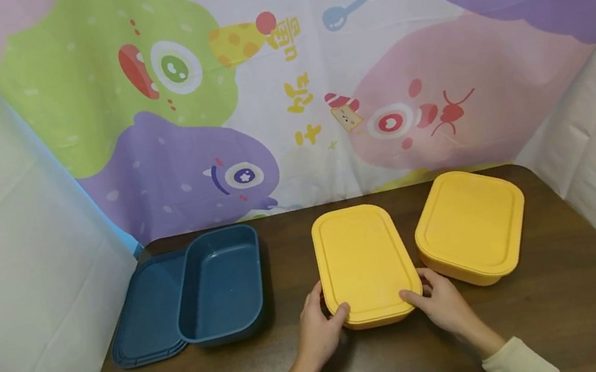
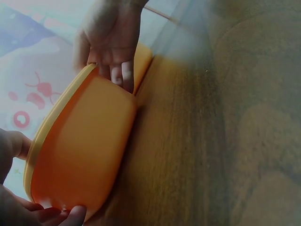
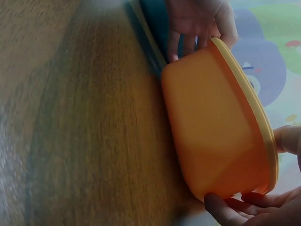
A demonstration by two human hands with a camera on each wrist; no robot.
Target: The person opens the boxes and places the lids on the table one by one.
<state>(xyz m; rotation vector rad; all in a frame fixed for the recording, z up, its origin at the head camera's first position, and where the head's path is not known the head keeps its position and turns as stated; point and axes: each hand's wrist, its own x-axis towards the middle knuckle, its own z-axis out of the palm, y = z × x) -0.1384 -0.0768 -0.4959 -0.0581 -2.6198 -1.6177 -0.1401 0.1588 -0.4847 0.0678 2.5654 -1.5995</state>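
Note:
A yellow lidded food container (image 1: 364, 261) sits near the middle of the table, its near end toward me. My left hand (image 1: 318, 325) grips its near left corner, thumb on top of the lid and fingers along the side. At the near right corner my right hand (image 1: 446, 303) holds it the same way. Both wrist views show the container's orange-looking side wall (image 2: 87, 141) under the lid's rim, with fingers curled against its ends. In the right wrist view, its base (image 3: 181, 160) is close to the tabletop.
A second yellow lidded container (image 1: 472, 225) stands at an angle on the right. To the left is a dark blue open container (image 1: 222, 286), overlapping a dark blue lid (image 1: 149, 312) beside it. A cartoon-printed cloth (image 1: 332, 173) hangs behind the brown table (image 1: 402, 367).

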